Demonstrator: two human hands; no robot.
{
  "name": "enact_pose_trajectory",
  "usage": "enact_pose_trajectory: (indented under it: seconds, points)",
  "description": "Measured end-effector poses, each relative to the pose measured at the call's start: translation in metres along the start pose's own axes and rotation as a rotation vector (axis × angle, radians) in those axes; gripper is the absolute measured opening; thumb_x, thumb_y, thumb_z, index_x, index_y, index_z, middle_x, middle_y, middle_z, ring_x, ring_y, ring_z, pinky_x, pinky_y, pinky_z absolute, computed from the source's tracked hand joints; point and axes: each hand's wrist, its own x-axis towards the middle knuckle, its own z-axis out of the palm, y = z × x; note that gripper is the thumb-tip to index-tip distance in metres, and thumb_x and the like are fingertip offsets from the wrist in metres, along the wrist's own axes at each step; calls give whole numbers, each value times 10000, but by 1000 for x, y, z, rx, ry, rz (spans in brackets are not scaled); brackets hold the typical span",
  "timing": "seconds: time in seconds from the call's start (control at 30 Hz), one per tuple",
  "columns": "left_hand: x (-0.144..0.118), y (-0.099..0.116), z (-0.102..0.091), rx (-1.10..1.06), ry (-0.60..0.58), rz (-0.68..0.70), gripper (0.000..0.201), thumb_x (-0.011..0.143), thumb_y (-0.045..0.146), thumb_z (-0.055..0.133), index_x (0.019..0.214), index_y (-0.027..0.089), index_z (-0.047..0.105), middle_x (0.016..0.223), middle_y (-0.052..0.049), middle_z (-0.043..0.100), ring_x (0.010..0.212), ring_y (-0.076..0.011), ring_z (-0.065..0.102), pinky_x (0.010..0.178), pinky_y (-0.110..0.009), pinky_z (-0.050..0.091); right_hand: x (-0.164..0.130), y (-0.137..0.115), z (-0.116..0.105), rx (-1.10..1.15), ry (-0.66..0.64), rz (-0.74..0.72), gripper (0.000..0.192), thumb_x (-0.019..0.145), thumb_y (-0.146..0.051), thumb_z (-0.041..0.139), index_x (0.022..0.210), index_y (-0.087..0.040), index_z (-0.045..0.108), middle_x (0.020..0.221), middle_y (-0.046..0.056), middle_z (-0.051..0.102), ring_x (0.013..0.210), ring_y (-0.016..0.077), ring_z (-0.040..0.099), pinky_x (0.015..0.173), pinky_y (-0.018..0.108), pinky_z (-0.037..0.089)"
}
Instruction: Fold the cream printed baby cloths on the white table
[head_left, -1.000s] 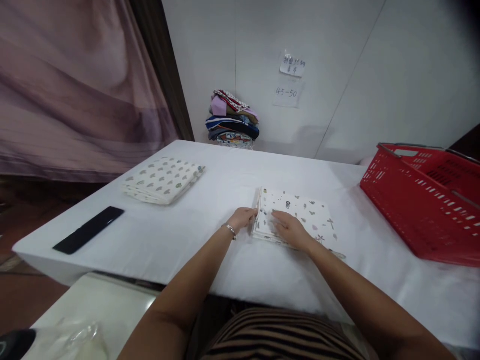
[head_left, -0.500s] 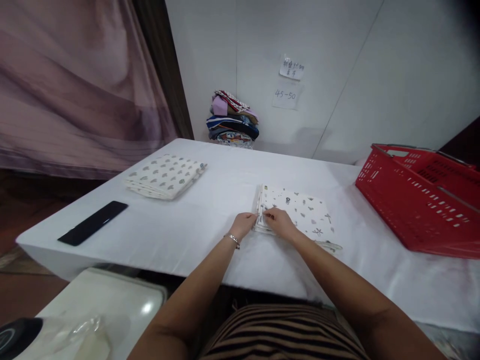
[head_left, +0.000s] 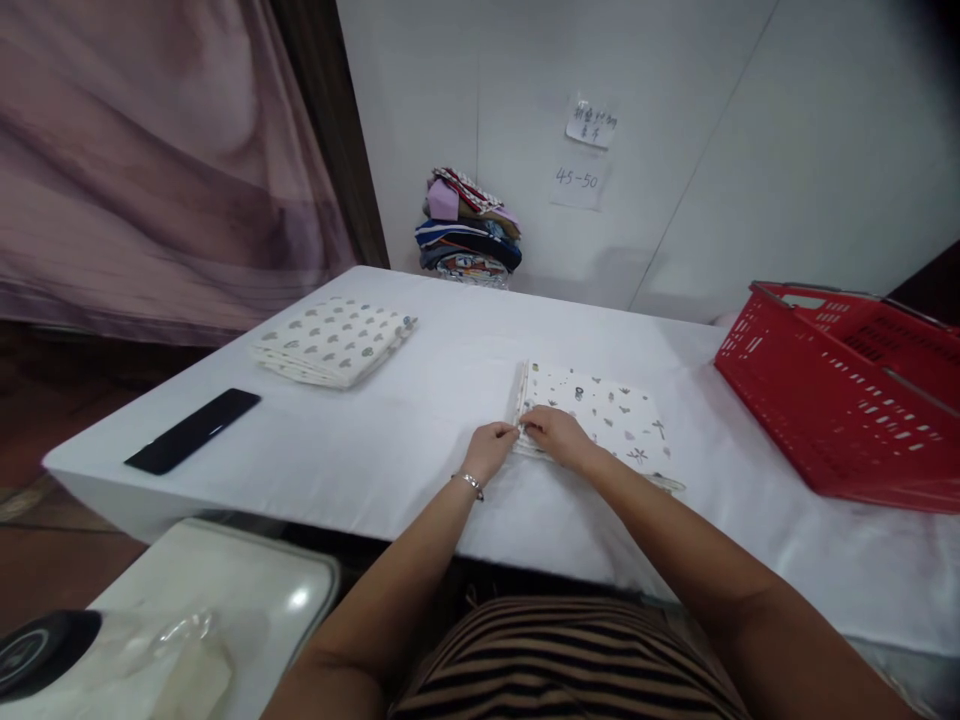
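Note:
A folded white cloth [head_left: 611,410] with small printed motifs lies flat on the white-covered table [head_left: 450,340], in front of me. At its left edge my left hand [head_left: 491,447], wearing a bracelet, pinches the folded layers. My right hand [head_left: 556,434] rests on the cloth's near left part, its fingertips closed on the same edge, close to the left fingertips. The exact bit of fabric between the fingers is partly hidden. To the left lies another folded white cloth [head_left: 334,340], with a grey-green leaf-like print, which neither hand touches.
A red plastic basket [head_left: 810,410] stands at the table's right. A flat black object [head_left: 193,430] lies near the left edge. Behind the table is a stack of folded fabrics [head_left: 469,230] against the wall. A white seat-like surface [head_left: 247,570] holds clear plastic at lower left.
My right fingertips have moved slightly left, nearer the cloth's edge and my left fingers. The camera view has shifted a little; the cloths and basket stay in place.

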Motion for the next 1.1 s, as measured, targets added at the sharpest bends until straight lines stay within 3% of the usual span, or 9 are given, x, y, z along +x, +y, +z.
enact_pose_trajectory:
  seconds: [0.53, 0.77, 0.87, 1.0, 1.1]
  points:
    - [-6, -2, 1, 93, 50, 46, 140, 750, 238, 513, 683, 175, 619, 649, 7, 621, 639, -120, 544, 593, -222, 390, 4, 3, 4, 20, 16, -54, 225, 830, -99, 459, 885, -206, 649, 903, 22, 643, 866, 153, 573, 754, 253, 408]
    - [-10, 3, 1, 119, 46, 70, 294, 783, 422, 503, 639, 178, 583, 602, 7, 575, 613, -129, 512, 552, -232, 351, 6, 5, 11, 88, 25, -39, 227, 798, -97, 492, 934, -197, 643, 916, 32, 653, 871, 162, 578, 775, 264, 418]
    - [-11, 4, 3, 146, 55, 72, 248, 744, 412, 561, 663, 178, 581, 617, 13, 576, 608, -125, 508, 552, -231, 340, 5, 8, 13, 164, 23, 4, 282, 763, -80, 510, 989, -191, 638, 879, 21, 661, 809, 150, 588, 747, 255, 432]
    - [-10, 1, 6, 169, 75, 54, 144, 738, 299, 557, 663, 176, 569, 603, 28, 555, 599, -111, 497, 568, -225, 335, 16, 19, 2, 213, 36, 16, 254, 792, -121, 490, 964, -193, 661, 863, 15, 675, 782, 146, 596, 739, 256, 447]
    - [-10, -1, 7, 167, 80, 60, 122, 735, 268, 549, 655, 177, 563, 592, 37, 541, 585, -103, 484, 567, -220, 327, 34, 30, -13, 125, 50, 82, 286, 777, -98, 487, 968, -185, 682, 938, 39, 688, 857, 170, 609, 799, 279, 448]
